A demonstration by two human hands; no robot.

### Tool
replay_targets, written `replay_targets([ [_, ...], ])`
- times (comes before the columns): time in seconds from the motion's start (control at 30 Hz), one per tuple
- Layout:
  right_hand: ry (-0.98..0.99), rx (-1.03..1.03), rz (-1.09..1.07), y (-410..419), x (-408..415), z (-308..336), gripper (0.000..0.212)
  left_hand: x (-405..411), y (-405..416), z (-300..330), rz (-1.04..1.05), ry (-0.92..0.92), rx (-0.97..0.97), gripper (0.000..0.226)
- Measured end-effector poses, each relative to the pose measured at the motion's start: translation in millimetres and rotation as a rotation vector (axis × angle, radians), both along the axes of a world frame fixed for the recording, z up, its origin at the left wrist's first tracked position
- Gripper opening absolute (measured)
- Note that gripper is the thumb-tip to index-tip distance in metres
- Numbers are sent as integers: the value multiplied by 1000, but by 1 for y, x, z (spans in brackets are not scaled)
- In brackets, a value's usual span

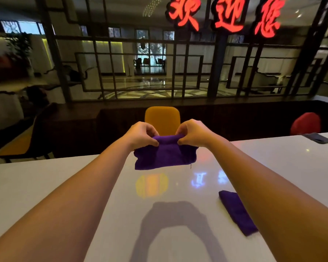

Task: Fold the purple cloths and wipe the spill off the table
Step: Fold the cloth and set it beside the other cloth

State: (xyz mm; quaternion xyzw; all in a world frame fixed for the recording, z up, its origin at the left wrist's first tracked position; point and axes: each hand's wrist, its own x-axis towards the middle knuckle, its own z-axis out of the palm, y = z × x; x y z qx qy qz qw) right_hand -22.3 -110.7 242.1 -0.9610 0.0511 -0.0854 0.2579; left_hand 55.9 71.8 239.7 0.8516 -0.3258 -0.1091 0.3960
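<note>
Both arms reach out toward twelve o'clock over the white counter. The left hand and the right hand each pinch the top edge of a purple cloth, thumb in front and fingers curled behind; each grip is closed tight on the fabric. The cloth hangs doubled over in the air above the counter, its lower edge clear of the surface. A second purple cloth lies folded on the counter at about four o'clock, partly hidden under the right forearm. A dark phone rests on the counter at two o'clock. A yellow chair stands beyond the hands, a red chair farther right.
</note>
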Motion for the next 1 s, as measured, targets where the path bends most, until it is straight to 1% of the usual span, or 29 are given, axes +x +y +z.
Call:
replay_targets([
  [0.27, 63, -3, 14, -79, -21, -36, 13, -23, -84, -44, 54, -17, 38, 18],
  [0.4, 84, 4, -16, -102, -24, -78, 12, -27, -112, -79, 83, -35, 98, 21],
  [0.47, 102, 5, -17, -115, -21, -101, 15, -28, -125, -99, 96, -55, 131, 21],
  [0.57, 156, 7, 16, -131, -16, -134, 17, -32, -141, -133, 140, -22, 162, 21],
  [0.73, 270, 26, 71, -155, -13, -193, 16, -41, -161, -189, 193, 52, 202, 12],
  [0.83, 359, 30, 118, -157, -15, -233, 17, -49, -163, -225, 205, 115, 284, 13],
  [1.0, 455, 59, 179, -151, -25, -286, 19, -60, -157, -268, 158, 170, 405, 14],
])
